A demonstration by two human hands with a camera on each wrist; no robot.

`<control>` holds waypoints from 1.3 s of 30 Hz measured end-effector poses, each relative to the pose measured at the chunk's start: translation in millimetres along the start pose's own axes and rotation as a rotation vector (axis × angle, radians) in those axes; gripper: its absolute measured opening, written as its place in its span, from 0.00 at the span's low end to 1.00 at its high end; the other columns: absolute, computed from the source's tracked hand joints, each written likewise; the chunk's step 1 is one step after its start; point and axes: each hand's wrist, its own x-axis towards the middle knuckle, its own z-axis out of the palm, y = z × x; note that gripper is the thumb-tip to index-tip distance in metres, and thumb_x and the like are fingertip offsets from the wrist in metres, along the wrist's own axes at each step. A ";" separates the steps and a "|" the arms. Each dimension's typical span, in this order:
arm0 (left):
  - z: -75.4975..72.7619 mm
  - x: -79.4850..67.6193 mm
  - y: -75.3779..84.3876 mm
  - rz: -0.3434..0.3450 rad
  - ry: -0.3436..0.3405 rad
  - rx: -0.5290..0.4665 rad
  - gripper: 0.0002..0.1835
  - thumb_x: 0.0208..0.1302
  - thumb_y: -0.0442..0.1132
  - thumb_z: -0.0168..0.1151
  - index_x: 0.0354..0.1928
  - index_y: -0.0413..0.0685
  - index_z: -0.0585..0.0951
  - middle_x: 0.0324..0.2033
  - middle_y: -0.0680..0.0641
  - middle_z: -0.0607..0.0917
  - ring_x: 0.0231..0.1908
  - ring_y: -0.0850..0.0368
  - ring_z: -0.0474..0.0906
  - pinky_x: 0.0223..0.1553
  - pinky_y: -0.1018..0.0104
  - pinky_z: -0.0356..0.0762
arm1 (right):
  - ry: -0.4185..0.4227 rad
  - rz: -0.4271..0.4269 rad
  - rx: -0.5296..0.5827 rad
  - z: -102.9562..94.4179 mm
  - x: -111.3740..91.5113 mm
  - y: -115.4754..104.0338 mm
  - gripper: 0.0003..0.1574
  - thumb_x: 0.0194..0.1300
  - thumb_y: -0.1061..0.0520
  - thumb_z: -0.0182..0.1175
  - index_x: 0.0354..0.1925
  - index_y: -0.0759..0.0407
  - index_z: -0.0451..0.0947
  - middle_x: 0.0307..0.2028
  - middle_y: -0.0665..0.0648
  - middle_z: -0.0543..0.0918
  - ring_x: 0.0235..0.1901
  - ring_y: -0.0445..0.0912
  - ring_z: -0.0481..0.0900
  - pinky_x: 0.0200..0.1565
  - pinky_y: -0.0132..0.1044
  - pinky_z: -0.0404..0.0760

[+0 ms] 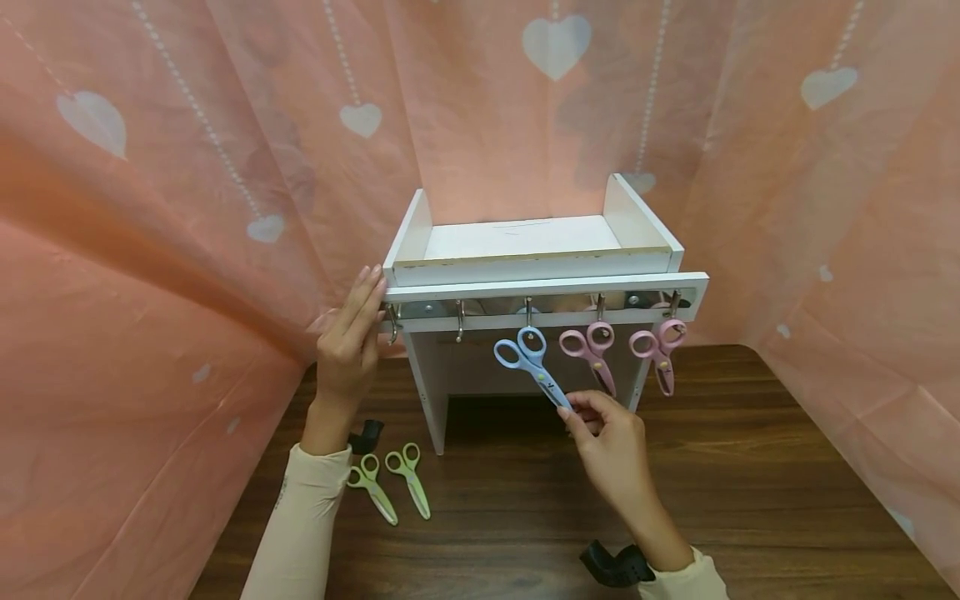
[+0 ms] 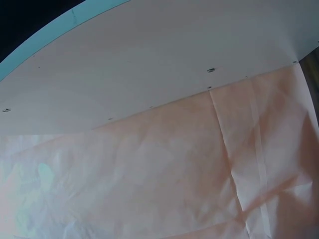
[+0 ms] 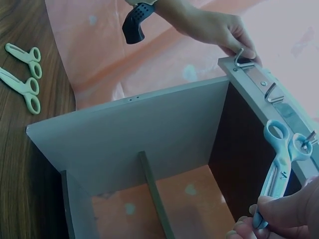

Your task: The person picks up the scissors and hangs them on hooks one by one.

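My right hand (image 1: 611,446) pinches the blade tip of the light blue scissors (image 1: 534,367) between thumb and fingers. One handle loop of these scissors is around the middle hook (image 1: 528,310) of a white hook rail (image 1: 487,292), which the right wrist view also shows. My left hand (image 1: 348,342) rests with its fingers fairly straight against the rail's left end. Two pink scissors (image 1: 592,354) (image 1: 660,354) hang from the two hooks to the right. Nothing hangs on the two left hooks (image 3: 271,94). The left wrist view does not show the left hand.
The rail runs along the front of a white shelf unit (image 1: 525,265) standing on a dark wooden table (image 1: 750,467). Two green scissors (image 1: 372,490) (image 1: 409,482) lie on the table, beside my left forearm. A pink curtain with white hearts (image 1: 480,150) surrounds the area.
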 end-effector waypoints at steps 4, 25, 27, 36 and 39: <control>-0.6 0.0 0.5 0.001 -0.010 0.002 0.25 0.58 0.18 0.66 0.59 0.34 0.82 0.60 0.38 0.82 0.62 0.38 0.77 0.62 0.64 0.75 | -0.003 0.015 0.005 0.7 1.7 2.7 0.05 0.61 0.70 0.70 0.37 0.66 0.85 0.27 0.56 0.86 0.24 0.46 0.84 0.26 0.25 0.80; 3.9 0.0 1.4 0.004 0.007 -0.009 0.24 0.59 0.17 0.65 0.58 0.33 0.82 0.59 0.37 0.82 0.61 0.37 0.78 0.62 0.58 0.75 | -0.054 0.108 0.007 5.3 4.7 20.6 0.02 0.66 0.67 0.67 0.37 0.65 0.86 0.28 0.58 0.86 0.26 0.47 0.85 0.27 0.27 0.82; 3.6 -0.3 1.6 0.002 0.006 -0.008 0.24 0.59 0.18 0.65 0.59 0.33 0.82 0.60 0.37 0.82 0.61 0.38 0.78 0.62 0.59 0.75 | -0.043 0.087 -0.005 4.5 3.5 20.8 0.02 0.67 0.66 0.67 0.37 0.64 0.86 0.27 0.58 0.86 0.26 0.46 0.85 0.27 0.26 0.81; 0.2 -0.5 0.9 -0.015 -0.009 0.002 0.25 0.59 0.18 0.65 0.60 0.34 0.81 0.61 0.38 0.81 0.62 0.37 0.77 0.63 0.59 0.75 | 0.047 -0.187 -0.050 -7.8 -1.3 5.0 0.02 0.67 0.65 0.67 0.35 0.62 0.86 0.27 0.49 0.85 0.24 0.40 0.83 0.27 0.23 0.78; -0.3 -0.5 0.9 -0.016 -0.008 0.004 0.25 0.60 0.18 0.65 0.60 0.34 0.82 0.61 0.38 0.82 0.62 0.38 0.77 0.63 0.59 0.75 | 0.069 -0.311 -0.061 -16.2 -0.7 -7.1 0.03 0.66 0.67 0.67 0.36 0.60 0.86 0.29 0.49 0.85 0.27 0.39 0.82 0.32 0.21 0.78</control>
